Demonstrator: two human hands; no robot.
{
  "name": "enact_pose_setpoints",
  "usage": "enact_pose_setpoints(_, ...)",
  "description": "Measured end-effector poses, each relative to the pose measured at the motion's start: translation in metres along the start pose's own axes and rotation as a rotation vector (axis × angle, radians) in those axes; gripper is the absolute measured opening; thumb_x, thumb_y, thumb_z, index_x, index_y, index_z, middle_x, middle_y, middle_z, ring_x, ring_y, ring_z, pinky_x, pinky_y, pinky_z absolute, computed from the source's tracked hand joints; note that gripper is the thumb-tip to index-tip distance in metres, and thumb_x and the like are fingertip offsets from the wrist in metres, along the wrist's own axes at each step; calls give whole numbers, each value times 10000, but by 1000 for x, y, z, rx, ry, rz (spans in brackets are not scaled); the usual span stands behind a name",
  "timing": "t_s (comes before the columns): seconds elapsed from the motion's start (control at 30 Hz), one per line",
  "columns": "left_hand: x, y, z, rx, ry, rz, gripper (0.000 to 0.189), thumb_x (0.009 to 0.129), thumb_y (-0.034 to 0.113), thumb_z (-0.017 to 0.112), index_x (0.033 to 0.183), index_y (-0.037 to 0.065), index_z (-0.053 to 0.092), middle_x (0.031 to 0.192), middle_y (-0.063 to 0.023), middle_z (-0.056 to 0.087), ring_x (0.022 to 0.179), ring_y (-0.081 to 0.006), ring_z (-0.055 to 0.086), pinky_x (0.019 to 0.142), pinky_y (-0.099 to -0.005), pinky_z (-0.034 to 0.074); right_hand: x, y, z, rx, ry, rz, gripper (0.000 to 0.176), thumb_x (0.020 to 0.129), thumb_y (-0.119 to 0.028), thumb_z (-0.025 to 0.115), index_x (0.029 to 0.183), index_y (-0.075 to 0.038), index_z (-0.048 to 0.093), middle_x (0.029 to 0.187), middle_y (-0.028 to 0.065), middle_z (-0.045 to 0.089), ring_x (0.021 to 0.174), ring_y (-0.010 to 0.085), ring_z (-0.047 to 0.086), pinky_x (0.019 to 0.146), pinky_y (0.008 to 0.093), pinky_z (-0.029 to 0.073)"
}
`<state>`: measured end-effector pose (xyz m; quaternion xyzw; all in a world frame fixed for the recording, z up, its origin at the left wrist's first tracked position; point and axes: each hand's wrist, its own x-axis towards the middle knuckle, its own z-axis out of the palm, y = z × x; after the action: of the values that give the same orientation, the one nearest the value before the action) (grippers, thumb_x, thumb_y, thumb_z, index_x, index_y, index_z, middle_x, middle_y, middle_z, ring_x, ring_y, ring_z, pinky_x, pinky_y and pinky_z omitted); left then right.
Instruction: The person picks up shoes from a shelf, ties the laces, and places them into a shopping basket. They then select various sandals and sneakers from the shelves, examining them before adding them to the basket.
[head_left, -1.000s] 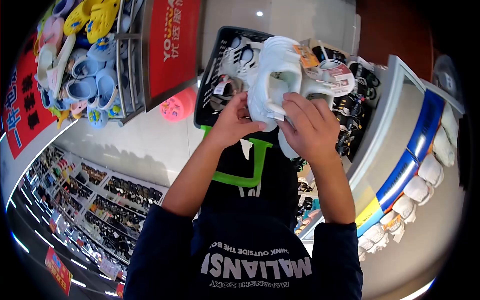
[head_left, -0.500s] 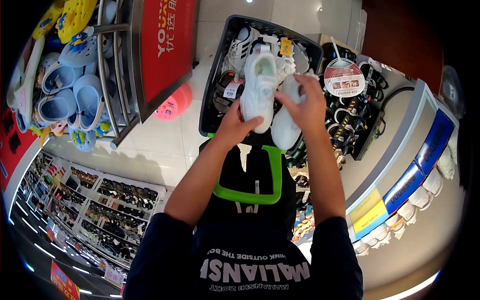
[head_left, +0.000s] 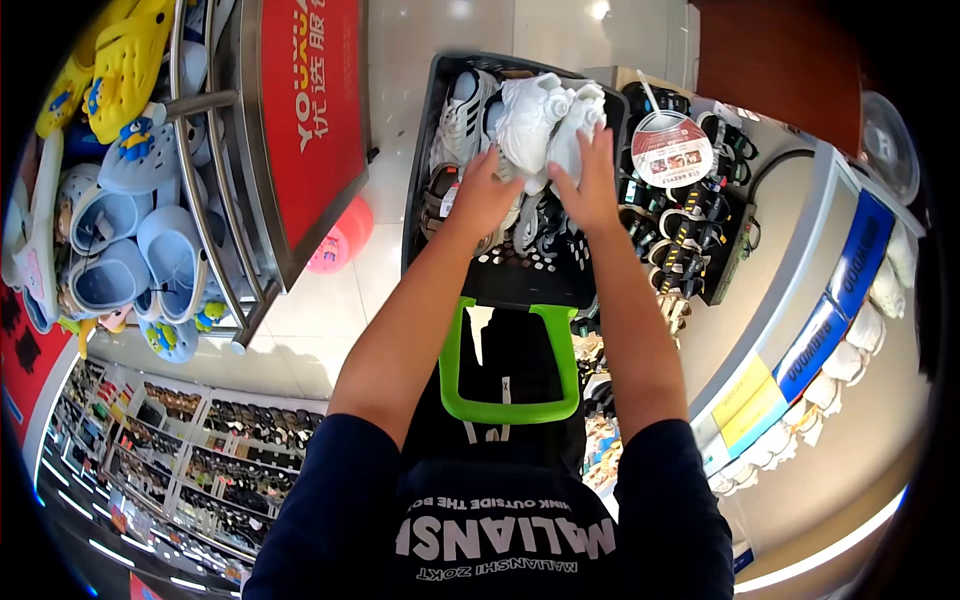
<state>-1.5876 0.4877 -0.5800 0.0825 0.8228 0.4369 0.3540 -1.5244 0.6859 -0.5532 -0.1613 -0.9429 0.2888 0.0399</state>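
Two white sneakers, the left one (head_left: 527, 122) and the right one (head_left: 567, 140), lie side by side on other shoes at the far end of a dark plastic basket (head_left: 525, 287). My left hand (head_left: 485, 202) is at the near end of the left sneaker, fingers along its outer side and thumb inward. On the right sneaker's outer side rest the fingers of my right hand (head_left: 592, 190), its thumb toward the middle. Left of the pair sits a white sneaker with black stripes (head_left: 464, 108). Grey shoes (head_left: 538, 225) show below my hands.
The basket's green handle (head_left: 510, 410) points toward my body. Black sandals (head_left: 685, 225) and a round price sign (head_left: 672, 150) stand at right. Blue clogs (head_left: 180, 250) hang on a metal rack (head_left: 215, 170) at left, near a pink bucket (head_left: 342, 237). Shoe shelves (head_left: 230, 450) line the lower left.
Both white sneakers have moved away from me and down into the basket, turned from upright view to resting among the shoes. My hands moved forward with them, and more of the basket's near end shows.
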Motion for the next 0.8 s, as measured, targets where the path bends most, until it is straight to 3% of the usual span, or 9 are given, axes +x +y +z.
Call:
enact_pose_setpoints(0.07,-36,24,-31,-442,-118,-127,771,921,303,738,1520,-47,400,1259,-230,670,1138,-269,682,946,-384,524,-39,-13,-14,127,-141,213,601,926,-330,712,1381,27,553,1473,315,494,1396,468,447,1168,489,345)
enact_pose_setpoints(0.13,-74,17,-43,-432,-183,-84,619,926,221,737,1459,5,510,1154,-143,726,1003,-169,714,856,-319,539,-73,-64,-55,193,-193,393,516,936,-311,708,1314,25,607,1316,267,634,1244,404,604,1080,447,453)
enact_pose_setpoints(0.27,-168,33,-80,-79,-496,-44,483,942,321,709,1325,37,633,1139,-163,734,1031,-238,718,884,-346,544,-166,-116,-102,177,-288,326,420,920,-315,723,1187,6,680,1164,234,700,1058,406,680,940,447,541)
enact_pose_setpoints(0.4,-244,65,-107,156,-765,80,624,914,452,724,1373,48,599,1163,-149,736,1053,-278,717,933,-384,547,-223,-188,-137,148,-404,441,426,916,-389,705,1177,-52,699,1081,191,731,988,376,703,858,449,560)
enact_pose_setpoints(0.43,-256,76,-112,209,-800,108,689,851,499,760,1364,63,612,1181,-153,733,1066,-323,708,936,-421,545,-237,-196,-132,74,-403,411,416,916,-393,714,1169,-64,703,973,146,747,849,317,726,748,418,579)
enact_pose_setpoints(0.57,-288,64,-83,683,-565,489,540,780,479,744,1154,92,708,1013,-143,747,931,-356,709,842,-487,548,-257,-208,-110,-140,-452,437,355,924,-442,609,1098,-152,717,870,153,744,805,360,726,731,493,577)
enact_pose_setpoints(0.67,-289,56,-59,837,-489,363,451,791,508,729,1012,116,766,997,-157,742,934,-358,706,844,-487,547,-249,-213,-123,-118,-428,467,405,906,-485,574,1092,-155,719,910,184,748,849,391,726,776,518,575)
enact_pose_setpoints(0.73,-297,56,-56,772,-338,391,245,769,353,725,866,138,790,944,-115,747,934,-335,712,841,-481,545,-253,-209,-125,-87,-400,432,424,902,-499,564,1096,-155,716,919,181,748,867,390,724,795,513,575)
enact_pose_setpoints(0.8,-306,57,-54,787,-264,365,248,766,345,729,863,123,787,939,-114,746,929,-331,708,841,-474,545,-262,-205,-121,-47,-339,396,434,912,-499,551,1065,-126,712,945,184,749,889,387,723,806,509,573)
